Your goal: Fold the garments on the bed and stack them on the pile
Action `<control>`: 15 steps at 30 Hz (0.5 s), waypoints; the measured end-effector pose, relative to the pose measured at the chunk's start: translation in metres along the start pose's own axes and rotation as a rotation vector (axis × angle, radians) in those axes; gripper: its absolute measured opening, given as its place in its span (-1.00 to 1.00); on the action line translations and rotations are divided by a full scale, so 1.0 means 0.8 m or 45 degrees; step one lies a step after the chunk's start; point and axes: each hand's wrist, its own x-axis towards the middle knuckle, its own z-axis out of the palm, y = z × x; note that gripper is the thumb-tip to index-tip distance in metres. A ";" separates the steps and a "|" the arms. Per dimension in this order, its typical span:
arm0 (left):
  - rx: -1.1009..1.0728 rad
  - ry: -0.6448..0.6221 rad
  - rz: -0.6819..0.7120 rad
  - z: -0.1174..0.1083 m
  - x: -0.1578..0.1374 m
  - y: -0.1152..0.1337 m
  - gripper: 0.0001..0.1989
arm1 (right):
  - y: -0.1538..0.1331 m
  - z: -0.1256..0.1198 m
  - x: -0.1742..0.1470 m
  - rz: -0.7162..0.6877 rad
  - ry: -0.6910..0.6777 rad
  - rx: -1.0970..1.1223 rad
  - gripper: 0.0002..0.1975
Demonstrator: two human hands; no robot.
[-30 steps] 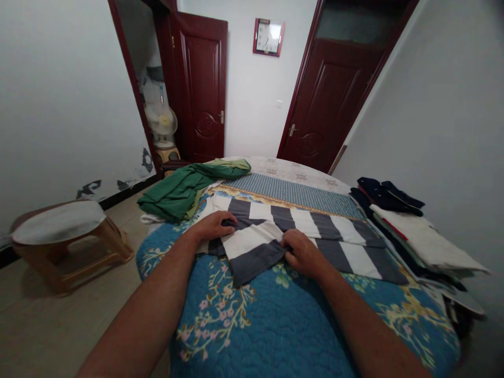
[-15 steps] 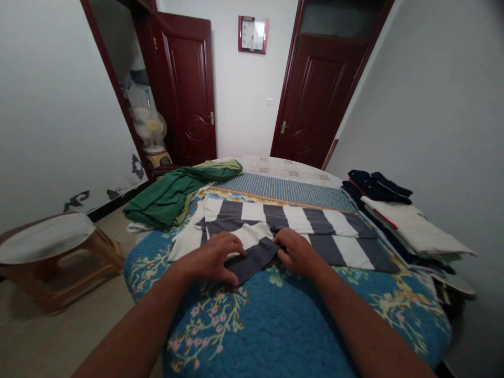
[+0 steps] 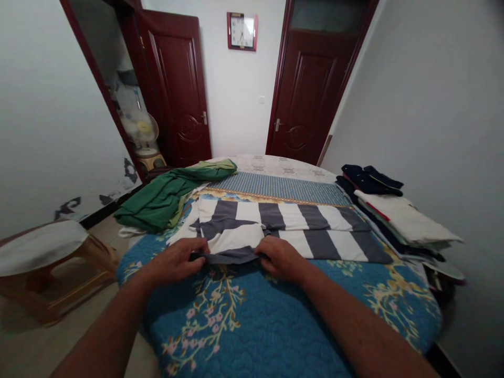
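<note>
A grey-and-white striped shirt (image 3: 317, 243) lies lengthwise on a blue floral quilted cover (image 3: 283, 320). What looks like its sleeve (image 3: 233, 239) is turned toward me, with a dark grey edge. My left hand (image 3: 179, 261) pinches the left end of that edge between thumb and fingers. At the edge's right end, my right hand (image 3: 280, 257) is closed on the cloth, its fingertips partly hidden. Between the two hands the grey strip runs nearly straight.
Rumpled green clothing (image 3: 165, 197) lies at the table's left. On the right stands a stack of folded clothes (image 3: 405, 218). A stool (image 3: 47, 252) is on the floor at left; a fan (image 3: 144, 128) shows beyond the open door (image 3: 177, 84).
My left hand has moved left, away from my right hand, and now pinches the sleeve's edge. The grey edge, slanted before, is drawn out straighter. The view has shifted slightly.
</note>
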 end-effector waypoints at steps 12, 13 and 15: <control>0.206 -0.187 -0.107 -0.037 0.003 0.006 -0.73 | 0.054 -0.014 0.000 0.459 0.243 -0.311 -0.74; 0.245 -0.107 -0.086 -0.037 0.010 0.012 -0.73 | 0.060 -0.015 0.002 0.513 0.182 -0.374 -0.74; 0.314 0.093 0.003 -0.030 0.033 0.029 -0.72 | 0.066 -0.015 0.006 0.587 0.069 -0.467 -0.73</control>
